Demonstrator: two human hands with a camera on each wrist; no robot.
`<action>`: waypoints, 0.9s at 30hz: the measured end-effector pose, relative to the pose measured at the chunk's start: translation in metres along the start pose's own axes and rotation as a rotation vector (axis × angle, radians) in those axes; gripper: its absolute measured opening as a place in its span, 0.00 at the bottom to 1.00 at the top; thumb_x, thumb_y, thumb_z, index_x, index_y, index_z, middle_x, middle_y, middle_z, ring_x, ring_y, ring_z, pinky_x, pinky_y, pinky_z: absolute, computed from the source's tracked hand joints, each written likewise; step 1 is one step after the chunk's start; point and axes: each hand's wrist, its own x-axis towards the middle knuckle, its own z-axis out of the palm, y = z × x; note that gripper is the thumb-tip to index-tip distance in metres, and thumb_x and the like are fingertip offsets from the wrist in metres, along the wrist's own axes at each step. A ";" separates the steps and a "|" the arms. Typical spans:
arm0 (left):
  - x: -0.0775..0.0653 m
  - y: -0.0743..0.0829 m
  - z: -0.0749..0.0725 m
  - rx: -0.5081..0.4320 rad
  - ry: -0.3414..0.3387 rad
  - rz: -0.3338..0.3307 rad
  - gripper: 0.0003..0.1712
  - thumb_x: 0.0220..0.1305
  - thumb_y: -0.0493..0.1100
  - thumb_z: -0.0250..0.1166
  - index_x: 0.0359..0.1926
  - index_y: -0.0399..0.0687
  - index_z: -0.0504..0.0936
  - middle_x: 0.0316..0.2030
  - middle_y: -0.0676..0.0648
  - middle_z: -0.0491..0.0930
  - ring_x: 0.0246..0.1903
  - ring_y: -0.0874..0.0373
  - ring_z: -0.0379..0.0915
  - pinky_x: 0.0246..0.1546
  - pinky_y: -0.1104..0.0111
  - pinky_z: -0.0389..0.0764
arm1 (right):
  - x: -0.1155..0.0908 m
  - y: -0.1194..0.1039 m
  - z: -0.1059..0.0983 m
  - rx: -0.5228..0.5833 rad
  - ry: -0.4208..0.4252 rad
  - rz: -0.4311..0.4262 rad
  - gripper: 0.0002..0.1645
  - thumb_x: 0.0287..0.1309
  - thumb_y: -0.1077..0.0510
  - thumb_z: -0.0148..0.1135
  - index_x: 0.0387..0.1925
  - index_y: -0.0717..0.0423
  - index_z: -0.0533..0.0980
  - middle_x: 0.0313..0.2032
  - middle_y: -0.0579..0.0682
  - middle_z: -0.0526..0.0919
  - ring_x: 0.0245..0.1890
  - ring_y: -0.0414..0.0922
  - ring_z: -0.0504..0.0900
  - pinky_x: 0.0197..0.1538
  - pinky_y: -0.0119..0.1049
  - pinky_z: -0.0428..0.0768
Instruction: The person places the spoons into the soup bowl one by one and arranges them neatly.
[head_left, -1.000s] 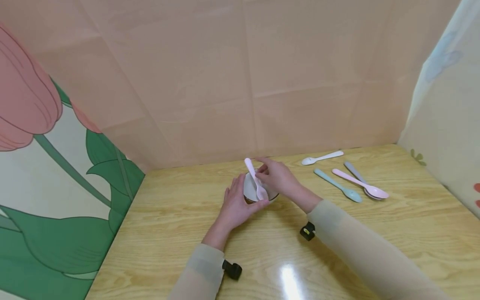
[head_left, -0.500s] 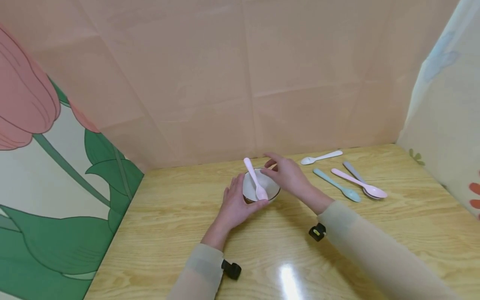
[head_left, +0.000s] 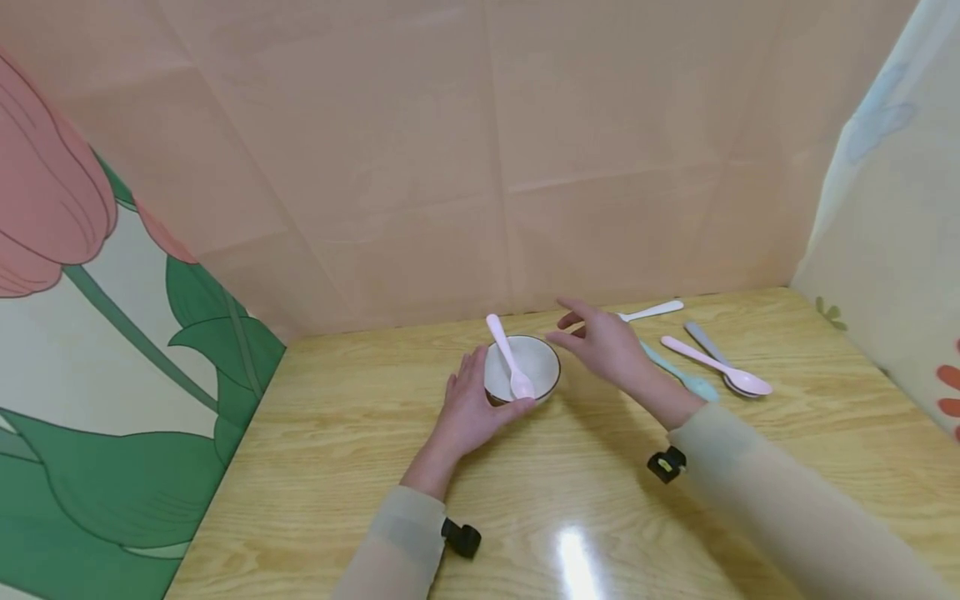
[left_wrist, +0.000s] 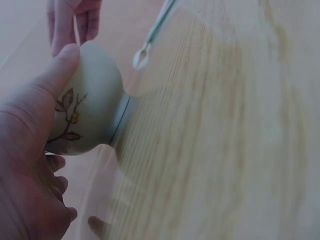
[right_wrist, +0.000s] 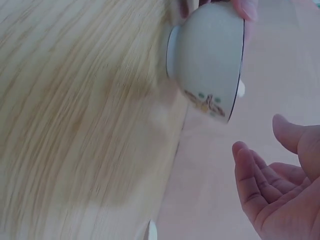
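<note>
A white bowl (head_left: 542, 363) with a dark rim stands on the wooden table, a painted leafy twig on its outside (left_wrist: 95, 100). Across its inside leans a pink spoon (head_left: 504, 343), bowl end down near the front and handle over the far left rim. My left hand (head_left: 474, 410) grips the bowl from the left, thumb along the front rim and fingers round the far side. Apart from the bowl, to its right, my right hand (head_left: 603, 346) hovers with loosely bent fingers and nothing between them; the right wrist view shows thumb and fingers (right_wrist: 252, 185) spread apart.
Right of my right hand lie a white spoon (head_left: 656, 310), a teal spoon (head_left: 701, 388) and a pink spoon (head_left: 697, 357) crossing a grey one (head_left: 703, 340). A peach cloth wall (head_left: 390, 208) rises behind the wooden table (head_left: 360, 417).
My right hand has let go of the pink spoon's area and drawn back to the right, out of the bowl. The left hand, bowl and pink spoon stay in place.
</note>
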 end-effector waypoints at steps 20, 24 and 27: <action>0.002 0.002 0.001 -0.003 0.027 0.029 0.68 0.61 0.73 0.79 0.88 0.49 0.54 0.83 0.42 0.62 0.86 0.40 0.46 0.83 0.37 0.46 | -0.021 0.041 -0.048 -0.068 -0.071 0.057 0.50 0.78 0.39 0.68 0.85 0.59 0.61 0.66 0.66 0.83 0.65 0.64 0.83 0.60 0.64 0.81; 0.002 0.001 0.001 0.003 0.024 0.028 0.68 0.61 0.73 0.79 0.88 0.50 0.54 0.83 0.43 0.62 0.86 0.41 0.46 0.83 0.37 0.46 | -0.026 0.049 -0.055 -0.098 -0.074 0.070 0.52 0.77 0.35 0.68 0.86 0.58 0.61 0.66 0.65 0.83 0.64 0.63 0.84 0.58 0.64 0.81; 0.003 -0.001 0.002 0.010 0.022 0.027 0.68 0.61 0.74 0.78 0.88 0.51 0.53 0.83 0.43 0.61 0.86 0.41 0.45 0.83 0.38 0.46 | -0.029 0.055 -0.058 -0.124 -0.062 0.072 0.51 0.76 0.36 0.69 0.85 0.58 0.62 0.64 0.65 0.84 0.61 0.62 0.86 0.56 0.65 0.80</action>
